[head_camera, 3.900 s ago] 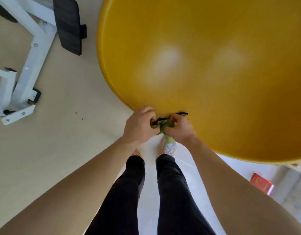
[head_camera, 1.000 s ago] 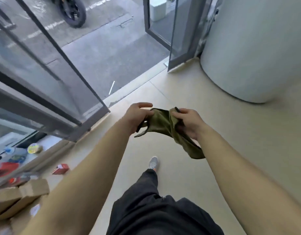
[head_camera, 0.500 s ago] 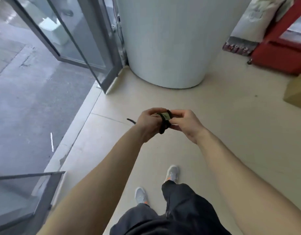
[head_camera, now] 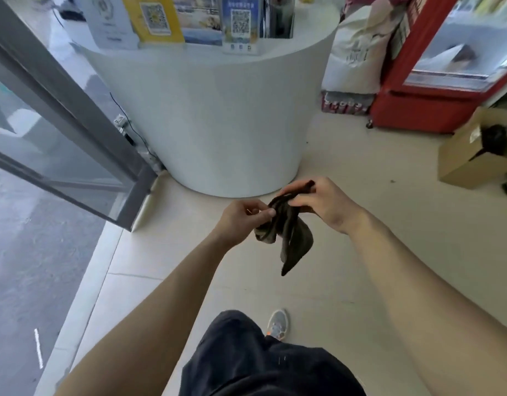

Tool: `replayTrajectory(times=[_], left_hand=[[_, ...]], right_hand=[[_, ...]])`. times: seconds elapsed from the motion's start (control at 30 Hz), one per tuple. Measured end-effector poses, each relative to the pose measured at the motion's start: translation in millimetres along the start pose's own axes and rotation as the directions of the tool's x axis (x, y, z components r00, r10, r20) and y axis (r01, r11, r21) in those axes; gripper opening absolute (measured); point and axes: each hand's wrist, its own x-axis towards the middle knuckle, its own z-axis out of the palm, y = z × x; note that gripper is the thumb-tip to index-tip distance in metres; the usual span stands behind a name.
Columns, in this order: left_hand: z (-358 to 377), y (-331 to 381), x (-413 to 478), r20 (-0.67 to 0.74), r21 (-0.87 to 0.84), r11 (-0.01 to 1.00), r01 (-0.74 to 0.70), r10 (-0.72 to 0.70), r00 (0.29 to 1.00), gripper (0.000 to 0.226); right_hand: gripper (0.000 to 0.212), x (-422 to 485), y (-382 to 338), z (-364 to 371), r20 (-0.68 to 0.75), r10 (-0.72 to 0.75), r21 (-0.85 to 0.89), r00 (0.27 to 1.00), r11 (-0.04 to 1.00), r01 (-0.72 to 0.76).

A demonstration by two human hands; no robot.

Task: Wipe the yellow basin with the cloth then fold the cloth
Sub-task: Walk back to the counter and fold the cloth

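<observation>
Both hands hold the olive cloth [head_camera: 289,232] in mid-air — left hand [head_camera: 241,217] pinching one bunched end, right hand [head_camera: 322,202] gripping the upper edge, a corner dangling. Beige floor [head_camera: 346,281] lies open below; the white round counter [head_camera: 226,115] stands just ahead.

The cloth [head_camera: 289,232] is a dark olive green, almost black at its edges. The counter [head_camera: 226,115] behind it is plain white, and on it stand a yellow placard [head_camera: 158,21] and a blue placard [head_camera: 241,24], each bearing a black-and-white square code pattern. The floor [head_camera: 389,167] is pale beige tile with thin lighter joints. The fridge [head_camera: 412,112] at the right is bright red, the cardboard box [head_camera: 464,167] plain brown, the door frame [head_camera: 60,104] grey. The trousers [head_camera: 261,364] are black; the shoe [head_camera: 278,324] is grey with orange.
</observation>
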Motion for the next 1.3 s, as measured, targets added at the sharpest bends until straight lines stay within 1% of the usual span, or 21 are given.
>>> replayTrajectory(times=[0.03,0.1,0.17,0.23,0.33,0.4,0.43,0.47,0.53,0.6,0.63,0.67,0.73,0.77,0.83,0.87,0.97,1.03,1.13,1.2,1.3], left_hand=[[10.0,2.3,19.9,0.008,0.059,0.997,-0.049,0.049,0.999,0.012],[31.7,3.8,61.8,0.033,0.281,0.949,-0.144,0.140,0.990,0.019],[48.0,9.2,100.7,0.054,0.529,0.831,-0.175,0.173,0.983,0.032],[56.8,14.3,136.2,0.100,0.701,0.681,-0.213,0.202,0.974,0.046],[56.2,21.0,188.9,0.256,0.829,0.441,-0.345,0.249,0.934,0.053],[50.7,30.2,223.4,0.280,0.839,0.371,-0.398,0.333,0.900,0.048],[46.8,37.8,240.8,0.260,0.830,0.375,-0.412,0.393,0.882,0.043],[43.1,48.8,256.1,0.224,0.805,0.416,-0.423,0.447,0.866,0.038],[35.8,72.4,284.2,0.145,0.681,0.562,-0.469,0.524,0.839,0.035],[31.1,99.7,311.0,0.088,0.494,0.710,-0.503,0.534,0.841,0.022],[30.6,112.5,323.2,0.057,0.397,0.778,-0.487,0.508,0.859,0.015],[33.6,128.1,336.6,0.015,0.314,0.850,-0.423,0.441,0.897,0.015],[38.2,151.2,346.7,-0.042,0.119,0.971,-0.208,0.215,0.976,0.015],[42.2,163.5,354.2,-0.035,-0.027,0.996,-0.089,0.088,0.995,0.012],[52.5,185.7,372.2,-0.002,-0.278,0.956,0.099,-0.103,0.995,0.014],[59.1,193.1,383.0,-0.029,-0.316,0.938,0.144,-0.162,0.986,0.014],[82.3,203.2,417.3,-0.248,-0.187,0.960,0.208,-0.251,0.936,0.017],[101.5,212.2,436.2,-0.374,-0.202,0.945,0.258,-0.318,0.871,0.018],[131.9,230.1,454.4,-0.536,-0.214,0.931,0.296,-0.365,0.761,0.013],[150.9,240.8,462.4,-0.555,-0.194,0.936,0.292,-0.350,0.754,0.015],[170.5,254.5,469.9,-0.470,-0.256,0.920,0.296,-0.386,0.794,0.023]], right_hand=[[0.028,9.9,-9.7,-19.4,-0.026,0.003,0.057,1.000,0.998,-0.001],[0.029,30.8,-27.5,-56.9,-0.080,-0.005,0.173,0.997,0.985,0.019],[0.029,52.5,-44.5,-92.6,-0.141,-0.027,0.287,0.990,0.956,0.067],[0.030,75.3,-60.3,-127.9,-0.239,-0.039,0.382,0.970,0.915,0.131],[0.042,110.7,-79.0,-183.4,-0.377,-0.004,0.392,0.926,0.905,0.164],[0.040,133.5,-86.4,-219.8,-0.470,0.033,0.341,0.882,0.929,0.147],[0.037,143.9,-88.0,-238.2,-0.523,0.059,0.313,0.850,0.941,0.127],[0.034,153.2,-88.9,-256.2,-0.573,0.089,0.287,0.815,0.953,0.098],[0.032,171.9,-87.8,-291.2,-0.635,0.133,0.254,0.761,0.966,0.043],[0.030,188.8,-88.4,-321.7,-0.677,0.194,0.290,0.710,0.957,0.015],[0.030,195.5,-88.2,-334.1,-0.690,0.234,0.331,0.685,0.944,0.012],[0.030,204.3,-87.9,-349.8,-0.689,0.280,0.383,0.669,0.924,0.008],[0.030,213.5,-85.5,-365.7,-0.662,0.338,0.460,0.669,0.888,0.007],[0.032,219.0,-85.0,-376.6,-0.642,0.351,0.490,0.682,0.872,0.012],[0.034,230.9,-84.1,-401.8,-0.588,0.365,0.531,0.722,0.847,0.004],[0.035,237.1,-82.8,-414.7,-0.553,0.364,0.541,0.749,0.841,-0.009],[0.039,256.3,-75.0,-454.0,-0.435,0.348,0.547,0.830,0.835,-0.063],[0.040,268.8,-66.5,-480.5,-0.357,0.345,0.541,0.868,0.834,-0.109],[0.029,282.5,-57.6,-517.9,-0.269,0.390,0.535,0.880,0.821,-0.200],[0.025,289.5,-56.4,-539.9,-0.226,0.406,0.548,0.886,0.805,-0.229],[0.026,303.5,-60.1,-568.7,-0.177,0.371,0.574,0.912,0.792,-0.211]])
